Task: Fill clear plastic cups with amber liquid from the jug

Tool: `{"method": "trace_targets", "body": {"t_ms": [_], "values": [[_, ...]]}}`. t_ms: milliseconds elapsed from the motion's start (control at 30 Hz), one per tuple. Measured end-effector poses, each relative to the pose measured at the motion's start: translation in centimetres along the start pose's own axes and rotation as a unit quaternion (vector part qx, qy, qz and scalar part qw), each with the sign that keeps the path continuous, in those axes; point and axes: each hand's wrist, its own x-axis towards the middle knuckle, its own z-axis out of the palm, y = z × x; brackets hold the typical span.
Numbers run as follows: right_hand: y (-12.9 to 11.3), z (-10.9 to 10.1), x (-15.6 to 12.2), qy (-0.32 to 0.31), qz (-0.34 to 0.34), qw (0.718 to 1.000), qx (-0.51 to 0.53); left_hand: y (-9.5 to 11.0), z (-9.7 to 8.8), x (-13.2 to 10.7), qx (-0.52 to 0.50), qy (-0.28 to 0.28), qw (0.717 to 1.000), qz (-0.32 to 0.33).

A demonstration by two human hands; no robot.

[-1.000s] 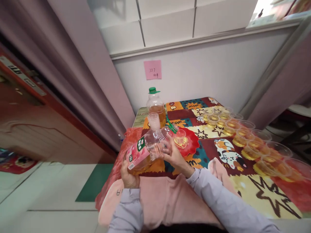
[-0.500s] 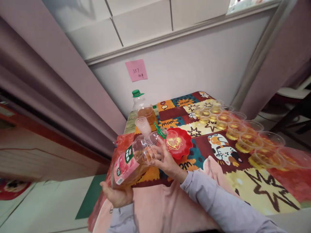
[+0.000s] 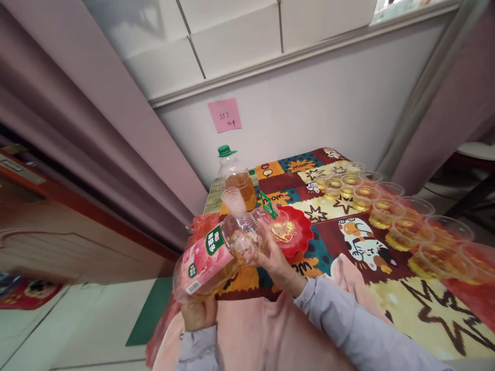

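A large plastic juice bottle (image 3: 207,260) with a pink label lies tilted in my hands, its neck pointing right toward the red scalloped plate (image 3: 303,234). My right hand (image 3: 276,260) is wrapped round the bottle near its neck. My left hand (image 3: 199,313) bears the bottle's lower end from below, with its fingers mostly hidden behind the bottle. A clear plastic cup (image 3: 281,226) is on the plate near the bottle's mouth, and a green handle ring (image 3: 267,205) sticks up from the neck. Amber juice shows inside the bottle.
Behind stands a second juice bottle (image 3: 240,185) with a green cap, next to a stack of clear cups (image 3: 234,201). Rows of cups with yellow juice (image 3: 410,232) stand along the right. A patterned mat (image 3: 363,247) covers the table, and a wall with a pink note (image 3: 225,115) rises behind.
My left hand has closed in under the bottle's lower end, where its fingers were spread before. The bottle has turned slightly, showing more of its label. The view has shifted a little.
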Motion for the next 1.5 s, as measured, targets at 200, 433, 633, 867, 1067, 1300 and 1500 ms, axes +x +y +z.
{"method": "trace_targets", "body": {"t_ms": [200,433,633,867,1067,1300,1500], "values": [[-0.1,0.0,-0.1,-0.009,-0.002,1.0,0.007,-1.0,-1.7,0.5,-0.014,0.032,0.996,-0.087],[0.4,-0.1,-0.3,0.004,0.023,1.0,0.004,-2.9,-5.6,1.7,-0.04,-0.035,0.978,-0.2],[0.9,0.1,-0.4,-0.001,0.06,0.997,0.044,-3.5,-6.5,2.3,-0.087,-0.045,0.967,-0.235],[0.6,0.3,-0.2,-0.008,0.017,1.0,0.017,-3.1,-5.4,1.6,-0.087,-0.045,0.972,-0.213],[1.5,-0.4,-0.3,-0.001,0.069,0.997,0.04,-1.5,-4.5,1.2,-0.077,-0.077,0.974,-0.198],[2.5,-1.2,-0.2,0.038,0.093,0.994,0.031,-1.8,-4.9,1.3,-0.065,-0.06,0.977,-0.196],[1.9,-0.8,-0.2,0.059,0.108,0.991,0.055,-3.5,-6.6,2.3,-0.177,-0.165,0.953,-0.181]]}}
